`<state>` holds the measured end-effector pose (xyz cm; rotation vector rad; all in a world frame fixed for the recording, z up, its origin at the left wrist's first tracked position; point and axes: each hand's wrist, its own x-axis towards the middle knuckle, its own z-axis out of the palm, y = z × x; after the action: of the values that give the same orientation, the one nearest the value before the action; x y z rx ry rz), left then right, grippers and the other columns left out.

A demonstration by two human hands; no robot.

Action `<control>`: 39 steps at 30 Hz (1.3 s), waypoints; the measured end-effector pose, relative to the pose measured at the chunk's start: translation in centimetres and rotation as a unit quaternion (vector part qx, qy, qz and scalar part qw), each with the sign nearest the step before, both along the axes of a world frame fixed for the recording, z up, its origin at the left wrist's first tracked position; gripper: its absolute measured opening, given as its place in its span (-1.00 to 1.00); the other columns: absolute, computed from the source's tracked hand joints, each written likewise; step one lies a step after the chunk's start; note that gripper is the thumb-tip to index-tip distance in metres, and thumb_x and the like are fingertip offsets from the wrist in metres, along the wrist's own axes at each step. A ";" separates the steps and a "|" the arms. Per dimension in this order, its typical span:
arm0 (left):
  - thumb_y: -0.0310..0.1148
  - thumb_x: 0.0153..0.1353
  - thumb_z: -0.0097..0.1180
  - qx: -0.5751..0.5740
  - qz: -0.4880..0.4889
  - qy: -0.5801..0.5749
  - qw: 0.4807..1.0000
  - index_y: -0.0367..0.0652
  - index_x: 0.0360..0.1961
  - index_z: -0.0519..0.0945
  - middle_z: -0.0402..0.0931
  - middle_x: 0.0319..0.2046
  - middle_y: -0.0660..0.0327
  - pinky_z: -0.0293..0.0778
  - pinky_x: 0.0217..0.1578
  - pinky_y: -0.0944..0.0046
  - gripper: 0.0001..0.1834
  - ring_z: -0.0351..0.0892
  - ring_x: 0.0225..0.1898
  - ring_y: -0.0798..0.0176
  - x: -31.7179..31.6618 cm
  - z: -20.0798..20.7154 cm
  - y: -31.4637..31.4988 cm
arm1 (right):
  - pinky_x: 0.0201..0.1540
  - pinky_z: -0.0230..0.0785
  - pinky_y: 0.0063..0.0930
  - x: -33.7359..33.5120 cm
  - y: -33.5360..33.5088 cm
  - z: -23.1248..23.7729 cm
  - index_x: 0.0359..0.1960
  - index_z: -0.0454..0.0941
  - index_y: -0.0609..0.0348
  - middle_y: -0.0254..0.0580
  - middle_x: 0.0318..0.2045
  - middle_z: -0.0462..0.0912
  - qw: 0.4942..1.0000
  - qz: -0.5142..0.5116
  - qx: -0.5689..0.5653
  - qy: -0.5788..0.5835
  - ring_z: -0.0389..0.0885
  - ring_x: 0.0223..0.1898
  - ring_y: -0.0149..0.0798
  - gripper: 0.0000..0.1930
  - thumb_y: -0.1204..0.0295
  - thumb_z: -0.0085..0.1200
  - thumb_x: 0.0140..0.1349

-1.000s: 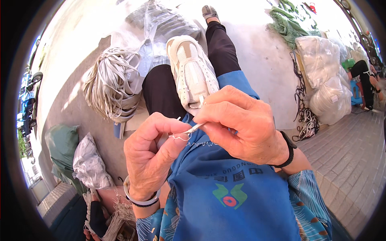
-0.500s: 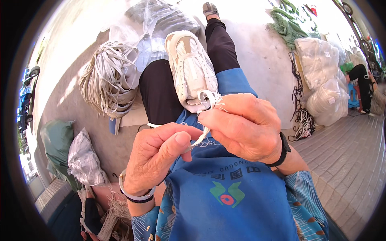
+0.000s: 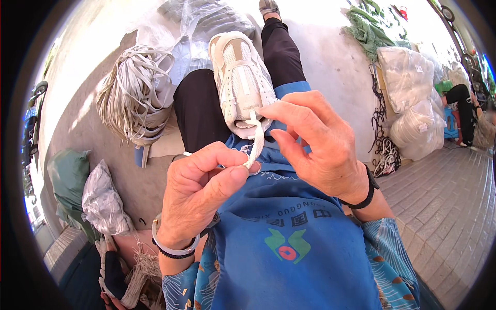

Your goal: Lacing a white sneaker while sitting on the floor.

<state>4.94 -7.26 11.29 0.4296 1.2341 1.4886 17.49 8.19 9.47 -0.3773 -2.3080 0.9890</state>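
A beige and white sneaker (image 3: 238, 77) rests on my lap between the knees, toe pointing away. My left hand (image 3: 206, 188) pinches a white shoelace (image 3: 257, 142) between thumb and fingertips, just below the shoe's opening. From that pinch the lace curves up to the top of the tongue. My right hand (image 3: 320, 147) hovers at the right of the opening, fingers apart. Its index fingertip reaches the edge near the tongue, and its thumb stands off from it. Loose threads hang by the apron (image 3: 289, 217) edge under the lace.
A thick bundle of grey-beige laces (image 3: 137, 93) stands to the left on a stand. Clear plastic bags (image 3: 217, 20) lie beyond it. Stuffed bags (image 3: 408, 77), dark cords (image 3: 382, 134) and green netting (image 3: 369, 28) are at the right. A green bag (image 3: 70, 178) sits left.
My right hand has opened and shifted from its closed grip on the lace at the opening. The left hand keeps its pinch, and more of the lace shows between it and the shoe.
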 end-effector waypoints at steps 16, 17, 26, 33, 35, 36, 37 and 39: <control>-0.52 0.14 0.17 -0.077 -0.015 0.224 0.971 -0.28 -0.33 0.57 0.49 -0.48 0.38 0.10 -0.61 0.61 -0.92 0.23 -0.60 0.67 0.6 0.5 0.0 | -0.63 0.30 -0.55 0.0 -1.7 1.4 -0.45 0.60 0.17 -0.27 -0.53 0.48 0.998 0.021 0.018 0.052 0.46 -0.60 -0.35 -0.75 0.67 0.27 -0.27; -0.53 0.10 0.19 -0.050 0.000 0.291 0.956 -0.26 -0.35 0.58 0.48 -0.50 0.36 0.10 -0.63 0.59 -0.92 0.23 -0.62 0.65 0.6 -0.1 0.0 | -0.63 0.30 -0.55 0.0 -1.6 1.3 -0.45 0.60 0.17 -0.27 -0.53 0.48 0.998 0.022 0.019 0.052 0.46 -0.60 -0.35 -0.75 0.67 0.27 -0.27; -0.62 -0.01 0.22 -0.005 0.045 0.518 0.854 -0.21 -0.38 0.59 0.50 -0.46 0.26 0.20 -0.70 0.51 -0.86 0.31 -0.69 0.55 1.5 0.3 1.0 | -0.67 0.26 -0.54 -0.3 -1.7 1.2 -0.47 0.58 0.20 -0.27 -0.57 0.45 0.998 0.022 0.059 0.030 0.44 -0.65 -0.35 -0.74 0.68 0.20 -0.32; -0.63 -0.05 0.18 -0.022 0.027 0.468 0.883 -0.22 -0.47 0.56 0.42 -0.53 0.28 0.14 -0.72 0.46 -0.89 0.25 -0.72 0.52 1.1 0.4 1.1 | -0.69 0.20 -0.54 -0.7 -2.0 0.6 -0.53 0.51 0.23 -0.24 -0.58 0.40 0.996 0.034 0.046 0.065 0.37 -0.67 -0.34 -0.79 0.70 0.07 -0.31; -0.64 -0.04 0.15 -0.013 0.042 0.469 0.882 -0.23 -0.48 0.55 0.40 -0.55 0.29 0.12 -0.71 0.46 -0.90 0.23 -0.71 0.52 1.5 0.4 1.2 | -0.70 0.16 -0.55 -0.7 -1.9 0.9 -0.55 0.48 0.23 -0.25 -0.58 0.39 0.997 0.040 0.021 0.069 0.34 -0.68 -0.37 -0.82 0.70 0.05 -0.29; -0.64 -0.04 0.12 -0.003 0.057 0.471 0.880 -0.23 -0.50 0.54 0.37 -0.57 0.29 0.10 -0.71 0.46 -0.91 0.22 -0.70 0.52 1.6 0.3 1.2 | -0.67 0.13 -0.59 -0.6 -1.6 1.5 -0.57 0.46 0.23 -0.28 -0.57 0.39 0.994 0.070 -0.084 0.023 0.31 -0.67 -0.41 -0.85 0.69 0.03 -0.25; -0.64 -0.04 0.12 -0.004 0.058 0.470 0.881 -0.23 -0.50 0.54 0.37 -0.57 0.29 0.10 -0.71 0.46 -0.91 0.22 -0.70 0.52 1.5 0.1 1.2 | -0.65 0.10 -0.62 -0.5 -1.3 1.9 -0.58 0.43 0.23 -0.30 -0.57 0.38 0.977 0.099 -0.188 -0.024 0.28 -0.66 -0.45 -0.88 0.69 0.01 -0.22; -0.65 -0.03 0.07 -0.035 0.084 0.513 0.854 -0.25 -0.52 0.52 0.36 -0.57 0.28 0.13 -0.65 0.48 -0.92 0.22 -0.67 0.52 0.7 -0.9 1.1 | -0.64 0.11 -0.66 0.1 -0.6 2.3 -0.57 0.42 0.23 -0.34 -0.57 0.38 0.935 0.122 -0.333 -0.021 0.30 -0.66 -0.51 -0.91 0.68 0.01 -0.13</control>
<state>5.66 -6.16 10.43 1.1862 2.1870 1.3504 17.57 7.61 11.74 -0.3789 -2.0240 1.9072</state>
